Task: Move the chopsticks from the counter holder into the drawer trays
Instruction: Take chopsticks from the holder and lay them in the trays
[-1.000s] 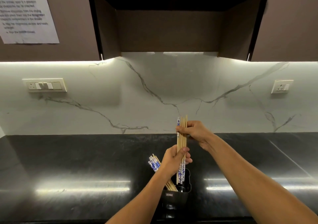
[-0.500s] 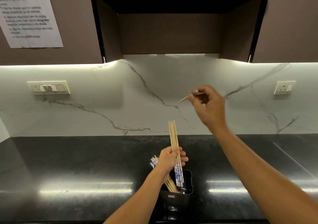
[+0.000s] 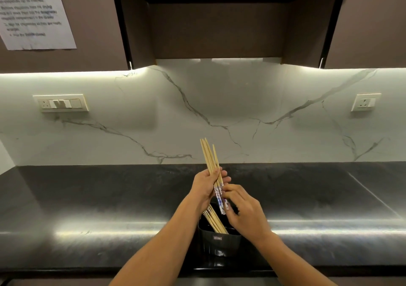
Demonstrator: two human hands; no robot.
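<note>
**Squaring up the bundle before it leaves the holder**

Low in the frame's centre, the black holder (image 3: 216, 240) stands near the counter (image 3: 87, 208) edge, a few chopsticks (image 3: 214, 219) still leaning inside. Just above it the right hand (image 3: 246, 214) pinches the patterned ends of the lifted bundle (image 3: 212, 164), while the left hand (image 3: 205, 185) is wrapped around its middle, tips pointing up toward the marble wall. Best to align those ends flush and tighten the left grip, so none slips on the way. The drawer is out of view.
</note>
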